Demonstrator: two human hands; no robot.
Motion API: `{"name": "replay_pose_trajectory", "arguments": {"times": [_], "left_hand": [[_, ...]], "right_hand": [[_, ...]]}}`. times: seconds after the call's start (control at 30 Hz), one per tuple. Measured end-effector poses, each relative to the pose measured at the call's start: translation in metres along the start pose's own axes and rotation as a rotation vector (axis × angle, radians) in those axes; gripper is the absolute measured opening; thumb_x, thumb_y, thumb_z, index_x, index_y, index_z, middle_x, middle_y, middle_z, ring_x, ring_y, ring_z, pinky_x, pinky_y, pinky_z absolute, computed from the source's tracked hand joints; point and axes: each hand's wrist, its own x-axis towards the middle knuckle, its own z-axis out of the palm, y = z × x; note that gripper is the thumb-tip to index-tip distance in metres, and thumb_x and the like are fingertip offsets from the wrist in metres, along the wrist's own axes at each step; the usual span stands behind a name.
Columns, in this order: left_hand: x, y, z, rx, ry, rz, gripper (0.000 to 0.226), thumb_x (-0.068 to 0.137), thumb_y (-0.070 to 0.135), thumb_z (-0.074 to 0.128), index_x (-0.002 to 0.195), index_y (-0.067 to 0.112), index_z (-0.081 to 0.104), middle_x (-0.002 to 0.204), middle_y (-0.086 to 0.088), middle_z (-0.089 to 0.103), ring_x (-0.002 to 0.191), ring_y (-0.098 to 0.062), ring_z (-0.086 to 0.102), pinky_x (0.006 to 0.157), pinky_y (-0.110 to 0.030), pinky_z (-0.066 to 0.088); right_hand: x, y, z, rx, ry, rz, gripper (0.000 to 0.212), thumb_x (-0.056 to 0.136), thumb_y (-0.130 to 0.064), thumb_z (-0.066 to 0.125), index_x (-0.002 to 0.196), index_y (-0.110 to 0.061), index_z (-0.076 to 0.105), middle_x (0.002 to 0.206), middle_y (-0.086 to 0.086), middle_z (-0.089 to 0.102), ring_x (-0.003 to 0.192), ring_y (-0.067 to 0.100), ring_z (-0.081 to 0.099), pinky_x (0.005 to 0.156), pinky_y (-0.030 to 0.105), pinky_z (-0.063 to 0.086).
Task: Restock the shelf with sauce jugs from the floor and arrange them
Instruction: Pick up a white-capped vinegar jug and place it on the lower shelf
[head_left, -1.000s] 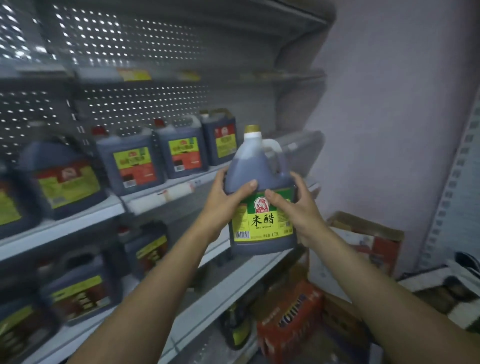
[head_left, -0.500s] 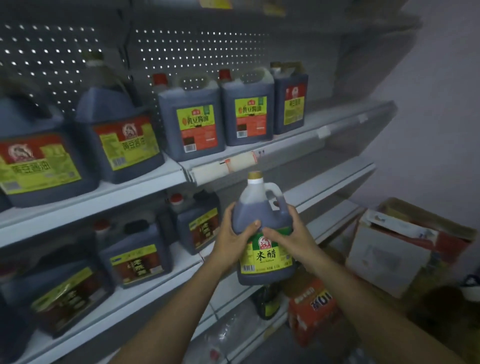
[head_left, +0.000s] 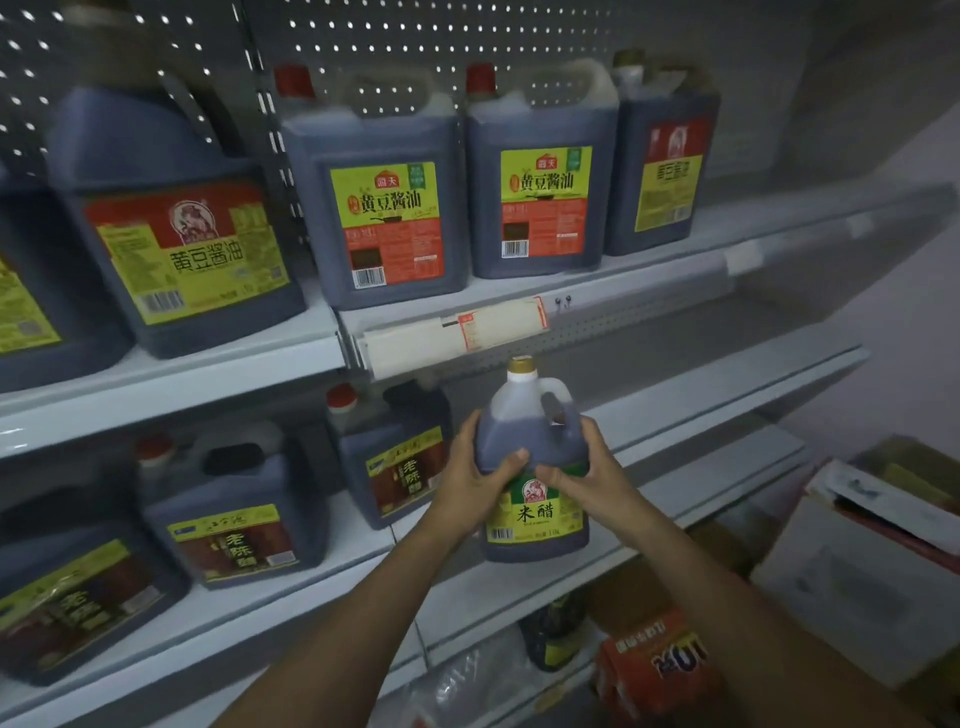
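A round vinegar jug (head_left: 535, 467) with a gold cap and a green-and-yellow label is held upright in both hands over the front edge of the middle shelf (head_left: 675, 415). The left hand (head_left: 470, 480) is wrapped round the jug's left shoulder, thumb across the front; the right hand (head_left: 589, 475) is wrapped round the right side below the moulded handle, its thumb meeting the other at the top of the label. The fingers of both hands are curled closed on the jug. To its left on the same shelf, a dark square jug (head_left: 395, 457) with a red cap is seen close by; to its right the shelf boards appear bare. Whether the base is already touching the shelf cannot be told.

The step in hand is judged to be the setting-down. It is best done with the jug kept vertical, the base lowered flat well behind the front edge, and the label turned outward. A small gap beside the square jug should be kept so that nothing is knocked. The price-tag roll (head_left: 457, 338) hanging from the upper shelf (head_left: 171, 374) lies just above the cap, so lifting should be avoided.
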Motion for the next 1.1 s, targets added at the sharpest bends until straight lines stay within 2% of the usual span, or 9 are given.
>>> {"name": "replay_pose_trajectory", "arguments": {"times": [0.17, 0.3, 0.37, 0.47, 0.57, 0.73, 0.9, 1.03, 1.1], "left_hand": [[0.034, -0.014, 0.023, 0.012, 0.088, 0.008, 0.079, 0.087, 0.045, 0.077, 0.152, 0.032, 0.033, 0.141, 0.008, 0.052, 0.122, -0.011, 0.060, 0.094, -0.037, 0.060], [0.060, -0.026, 0.026, 0.042, 0.220, -0.036, 0.059, 0.080, 0.055, 0.080, 0.125, 0.031, 0.051, 0.125, 0.001, 0.062, 0.113, -0.014, 0.065, 0.090, -0.043, 0.062], [0.071, -0.032, 0.023, 0.063, 0.287, -0.040, 0.060, 0.073, 0.065, 0.078, 0.118, 0.036, 0.052, 0.125, 0.001, 0.063, 0.114, -0.013, 0.064, 0.095, -0.045, 0.059], [0.081, -0.031, 0.023, 0.110, 0.297, 0.015, 0.077, 0.077, 0.057, 0.077, 0.142, 0.036, 0.042, 0.138, 0.008, 0.058, 0.125, -0.008, 0.058, 0.105, -0.036, 0.052], [0.094, -0.034, 0.025, 0.154, 0.295, 0.043, 0.068, 0.083, 0.046, 0.079, 0.141, 0.035, 0.045, 0.135, 0.009, 0.062, 0.123, -0.008, 0.061, 0.107, -0.040, 0.052], [0.112, -0.034, 0.021, 0.298, 0.294, 0.072, 0.077, 0.087, 0.044, 0.071, 0.153, 0.038, 0.031, 0.154, 0.002, 0.046, 0.142, -0.013, 0.044, 0.118, -0.042, 0.040], [0.112, -0.037, 0.015, 0.288, 0.274, 0.091, 0.079, 0.093, 0.022, 0.073, 0.155, 0.036, 0.027, 0.156, 0.007, 0.042, 0.145, -0.011, 0.039, 0.120, -0.034, 0.037], [0.110, -0.043, 0.019, 0.231, 0.279, 0.068, 0.079, 0.092, 0.035, 0.072, 0.159, 0.036, 0.029, 0.157, 0.008, 0.045, 0.144, -0.010, 0.043, 0.118, -0.040, 0.042], [0.109, -0.040, 0.020, 0.235, 0.307, 0.058, 0.079, 0.092, 0.031, 0.074, 0.158, 0.031, 0.032, 0.154, 0.007, 0.048, 0.142, -0.011, 0.046, 0.117, -0.040, 0.043]], "right_hand": [[0.062, 0.019, -0.029, -0.106, -0.105, -0.067, 0.091, 0.060, -0.063, 0.089, 0.137, -0.043, 0.043, 0.129, -0.013, 0.065, 0.114, 0.013, 0.069, 0.090, 0.046, 0.062], [0.110, 0.022, -0.034, -0.153, -0.203, -0.101, 0.083, 0.075, -0.042, 0.088, 0.142, -0.037, 0.038, 0.129, -0.019, 0.060, 0.114, 0.006, 0.064, 0.092, 0.037, 0.061], [0.127, 0.027, -0.031, -0.155, -0.230, -0.105, 0.080, 0.079, -0.037, 0.087, 0.142, -0.036, 0.036, 0.131, -0.015, 0.060, 0.113, 0.007, 0.063, 0.091, 0.035, 0.061], [0.146, 0.033, -0.029, -0.154, -0.261, -0.096, 0.081, 0.081, -0.035, 0.086, 0.142, -0.035, 0.034, 0.129, -0.013, 0.057, 0.112, 0.009, 0.063, 0.086, 0.028, 0.060], [0.160, 0.037, -0.031, -0.137, -0.265, -0.116, 0.076, 0.083, -0.026, 0.086, 0.137, -0.036, 0.034, 0.128, -0.010, 0.058, 0.107, -0.001, 0.060, 0.074, 0.013, 0.056], [0.168, 0.045, -0.020, -0.137, -0.110, -0.179, 0.088, 0.075, -0.032, 0.091, 0.143, -0.035, 0.035, 0.134, -0.007, 0.056, 0.119, 0.011, 0.058, 0.075, 0.003, 0.048], [0.159, 0.060, -0.007, -0.166, 0.015, -0.230, 0.100, 0.070, -0.045, 0.092, 0.150, -0.031, 0.033, 0.147, -0.006, 0.051, 0.127, 0.014, 0.056, 0.093, 0.026, 0.049], [0.157, 0.061, -0.004, -0.194, 0.020, -0.203, 0.100, 0.074, -0.046, 0.089, 0.152, -0.029, 0.029, 0.150, -0.003, 0.048, 0.131, 0.019, 0.055, 0.091, 0.025, 0.049], [0.154, 0.059, -0.004, -0.199, 0.011, -0.184, 0.100, 0.076, -0.045, 0.088, 0.154, -0.029, 0.028, 0.152, -0.002, 0.047, 0.131, 0.019, 0.055, 0.089, 0.021, 0.049]]}}
